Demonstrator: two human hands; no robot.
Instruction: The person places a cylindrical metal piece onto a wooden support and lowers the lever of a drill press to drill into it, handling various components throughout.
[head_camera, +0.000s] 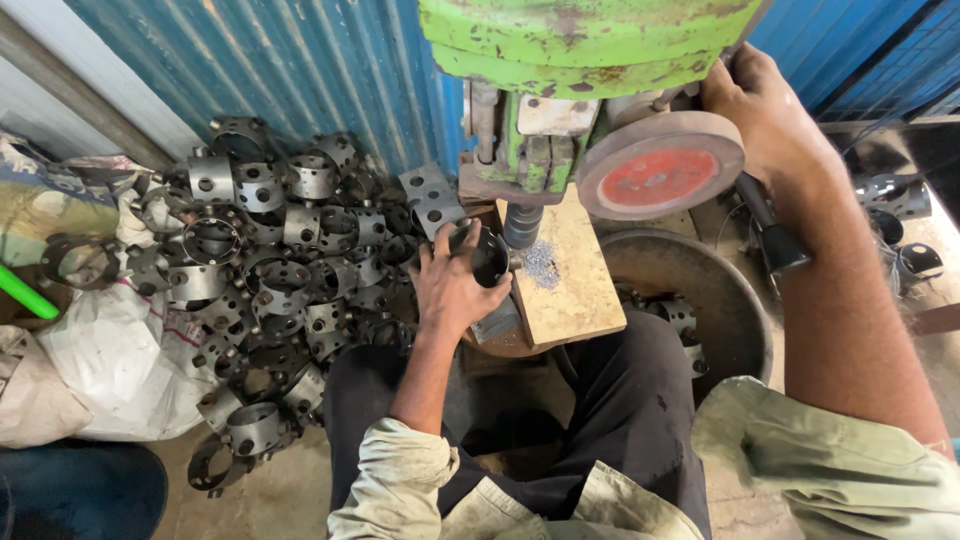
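Machine: a green drill press (590, 45) fills the top centre, its paint chipped; a round wheel with a red face (660, 165) sits on its right side.
Wall: blue corrugated sheet (300, 70) stands behind the press.
Ring heap: grey perforated metal rings (270, 260) lie piled on the floor along the left edge of the wooden work block.
Sack: a white woven sack (110, 360) with faint pink print lies at the left edge of the heap, crumpled; no sign or label shows elsewhere.
Basin: a dark round basin (720, 300) at the block's right edge holds a few more rings.
Work block: a pale wooden block (575, 280) under the spindle carries metal chips (540, 265) near its back edge.
Left hand: the left hand (450, 285) is wrapped over a dark metal ring (490, 255), pressing it against the block's left edge just beside the drill bit (522, 225).
Right hand: the right hand (760, 105) is closed on the feed lever (770, 225) behind the wheel.
Risk: the fingers sit very near the bit; a ring that snags could spin and cut them.
Risk: loose chips could let the ring slide.
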